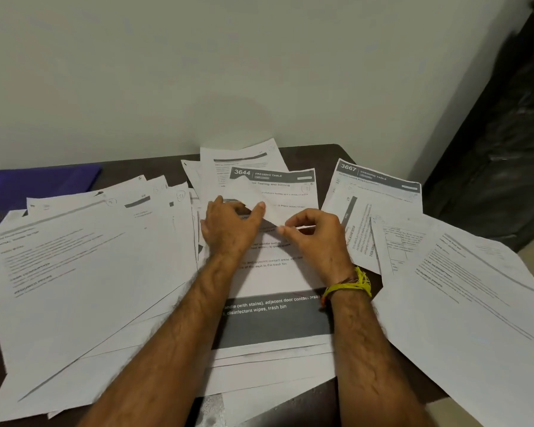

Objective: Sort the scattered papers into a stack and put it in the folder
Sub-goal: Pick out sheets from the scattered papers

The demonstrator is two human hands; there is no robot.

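From the head camera, you are early in the job. The papers (84,266) lie fanned and overlapping across nearly the whole desk (318,151): a broad spread on your left, a loose pile in the middle, and another group on your right (463,288) reaching past the lower right of the view. No squared stack shows yet. The blue folder (40,183) sits at the far left corner of the desk, partly under the left spread; whether it is open or closed I cannot tell.

Your left hand (228,226) rests on the middle pile with fingers curved, thumb and forefinger touching the lower edge of the sheet headed 3644 (275,186), which is lifting off the sheets beneath. Your right hand (315,235) has its fingertips curled in a pinch on that same sheet's lower corner. A yellow thread band (352,283) circles your right wrist.

By my judgement, almost everything remains: gathering all three groups, squaring them, then loading the folder.

For room, the wall (198,72) stands right behind the desk, so nothing can slide back. Dark desk surface shows only in slivers at the back, between the middle and right groups, and near your forearms. On the right, a dark piece of furniture (512,149) stands close beside the desk.
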